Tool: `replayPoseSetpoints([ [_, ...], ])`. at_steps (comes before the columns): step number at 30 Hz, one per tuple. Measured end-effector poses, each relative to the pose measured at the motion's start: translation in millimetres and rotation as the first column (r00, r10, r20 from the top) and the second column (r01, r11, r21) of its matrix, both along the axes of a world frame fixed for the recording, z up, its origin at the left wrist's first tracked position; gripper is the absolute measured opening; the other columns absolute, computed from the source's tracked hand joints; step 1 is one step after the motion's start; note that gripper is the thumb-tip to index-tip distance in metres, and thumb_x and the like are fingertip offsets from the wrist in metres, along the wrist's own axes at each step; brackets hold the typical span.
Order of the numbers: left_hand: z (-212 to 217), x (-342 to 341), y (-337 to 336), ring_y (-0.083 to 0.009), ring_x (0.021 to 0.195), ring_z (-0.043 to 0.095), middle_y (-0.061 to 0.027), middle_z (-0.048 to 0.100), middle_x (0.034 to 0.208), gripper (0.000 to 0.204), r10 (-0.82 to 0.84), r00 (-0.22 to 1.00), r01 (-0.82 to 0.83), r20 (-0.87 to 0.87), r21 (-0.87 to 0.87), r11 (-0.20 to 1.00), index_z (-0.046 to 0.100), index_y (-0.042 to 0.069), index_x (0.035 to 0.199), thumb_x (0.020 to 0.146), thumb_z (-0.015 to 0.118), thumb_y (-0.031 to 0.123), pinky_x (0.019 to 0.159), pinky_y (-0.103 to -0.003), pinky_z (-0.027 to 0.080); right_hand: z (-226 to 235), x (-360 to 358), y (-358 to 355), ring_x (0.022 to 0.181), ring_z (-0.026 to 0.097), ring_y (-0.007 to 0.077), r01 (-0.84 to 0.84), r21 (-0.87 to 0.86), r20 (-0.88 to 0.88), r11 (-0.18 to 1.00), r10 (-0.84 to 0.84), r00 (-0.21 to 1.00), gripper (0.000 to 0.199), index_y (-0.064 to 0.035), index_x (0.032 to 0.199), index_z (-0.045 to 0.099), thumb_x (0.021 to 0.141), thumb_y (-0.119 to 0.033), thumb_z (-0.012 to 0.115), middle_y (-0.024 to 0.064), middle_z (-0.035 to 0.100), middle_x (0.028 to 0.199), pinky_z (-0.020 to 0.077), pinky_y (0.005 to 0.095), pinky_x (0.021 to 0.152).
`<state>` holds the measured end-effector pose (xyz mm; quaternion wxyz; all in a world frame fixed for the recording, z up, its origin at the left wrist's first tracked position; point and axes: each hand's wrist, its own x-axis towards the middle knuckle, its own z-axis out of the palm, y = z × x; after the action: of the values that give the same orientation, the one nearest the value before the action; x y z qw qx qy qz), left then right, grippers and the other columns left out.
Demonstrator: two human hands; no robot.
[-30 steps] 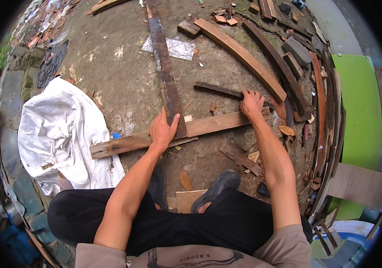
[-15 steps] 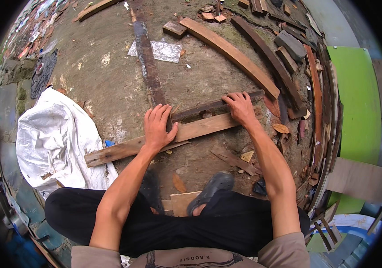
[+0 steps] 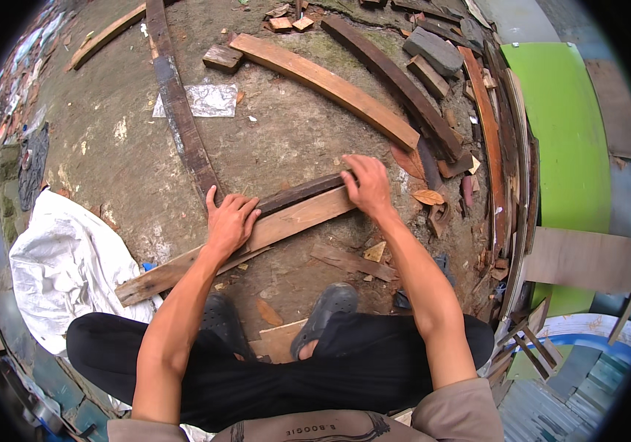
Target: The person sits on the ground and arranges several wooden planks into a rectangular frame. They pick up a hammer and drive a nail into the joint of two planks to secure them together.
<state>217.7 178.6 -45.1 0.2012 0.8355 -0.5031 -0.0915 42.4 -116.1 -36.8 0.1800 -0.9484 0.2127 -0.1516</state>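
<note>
A pale brown wooden plank lies slantwise on the ground before my feet, its left end by a white sack. Against its far edge rests a thinner dark wooden strip. My left hand is bent over the strip's left end and the plank, with some fingers a little apart. At the other end my right hand curls its fingers over the strip, hiding the tips of both pieces. A long dark board runs away from near my left fingers.
Beyond lie a brown beam, a darker beam, a short wood block and a clear plastic sheet. Stacked timber and a green panel line the right side. Wood scraps lie near my shoes.
The dark strip has come in against the plank, closing the gap between them. My right hand has drawn nearer to the left one. The whole view has shifted, too.
</note>
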Motion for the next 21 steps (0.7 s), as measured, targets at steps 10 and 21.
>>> replayPoseSetpoints([
  [10,6.3,3.4,-1.4,-0.0192,0.113,0.060,-0.0012,0.074,0.101,0.030,-0.063,0.997,0.068,-0.045,0.110,0.992,0.075,0.014,0.109,0.097,0.059,0.035,0.116,-0.061,0.009,-41.5,-44.2,-96.6,0.125,0.055,0.0314,0.644,0.625,-0.496,0.442,-0.412,0.764,0.052,-0.0016,0.132,0.060,0.099,-0.041,0.054,0.0200,0.061,0.132,0.0402,0.0386,0.105],
  [21,9.6,6.7,0.8,-0.0220,0.123,0.055,-0.0039,0.072,0.107,0.039,-0.132,0.986,0.147,-0.101,0.163,0.975,0.070,0.015,0.120,0.097,0.057,0.043,0.117,-0.062,0.004,-63.4,-23.9,-89.5,0.112,0.062,0.0272,0.619,0.665,-0.295,0.418,-0.615,0.731,0.049,-0.0003,0.121,0.067,0.093,-0.040,0.066,0.0186,0.068,0.119,0.0443,0.0356,0.099],
])
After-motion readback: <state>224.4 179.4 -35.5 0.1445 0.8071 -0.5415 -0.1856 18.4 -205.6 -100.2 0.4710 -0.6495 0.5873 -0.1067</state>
